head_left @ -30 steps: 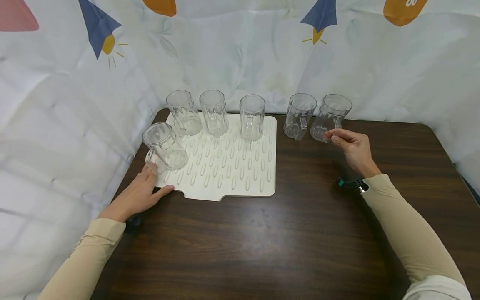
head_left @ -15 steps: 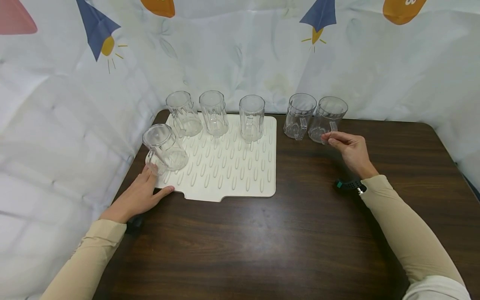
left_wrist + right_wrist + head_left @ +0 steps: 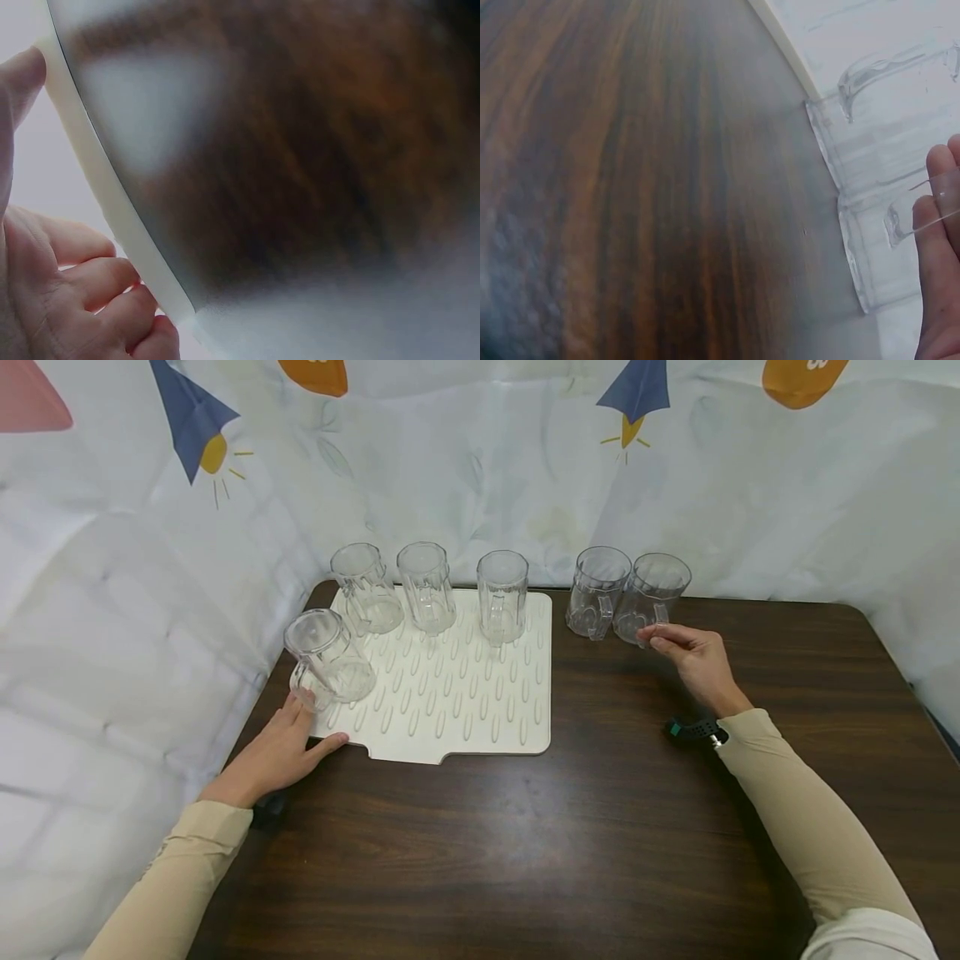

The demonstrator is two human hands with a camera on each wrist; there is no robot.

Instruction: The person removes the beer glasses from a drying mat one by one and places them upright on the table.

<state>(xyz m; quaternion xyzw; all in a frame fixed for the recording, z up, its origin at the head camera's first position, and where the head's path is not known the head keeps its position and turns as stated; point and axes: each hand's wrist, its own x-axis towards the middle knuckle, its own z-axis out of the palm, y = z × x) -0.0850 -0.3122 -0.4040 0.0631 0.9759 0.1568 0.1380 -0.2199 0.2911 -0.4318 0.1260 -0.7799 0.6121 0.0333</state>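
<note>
My right hand (image 3: 698, 662) pinches the handle of a clear glass mug (image 3: 651, 597), the rightmost one, which stands upright on the dark wooden table. In the right wrist view, its thumb and a finger (image 3: 934, 247) lie on either side of that handle. Close beside it stands a second glass mug (image 3: 597, 592). At the left, my left hand (image 3: 275, 747) rests against the front left corner of the white ridged drying mat (image 3: 480, 747), thumb spread along the front edge. Its fingertips are by the handle of the mat's front glass mug (image 3: 333, 656); whether they touch it I cannot tell.
Three more glass mugs stand in a row along the mat's back edge: a left one (image 3: 369, 589), a middle one (image 3: 427, 589) and a right one (image 3: 503, 597). A white printed curtain (image 3: 450, 460) hangs behind and to the left of the table (image 3: 525, 852).
My right hand has shifted slightly left with the rightmost mug, which now stands closer to its neighbour. The left hand has stayed at the mat's corner.
</note>
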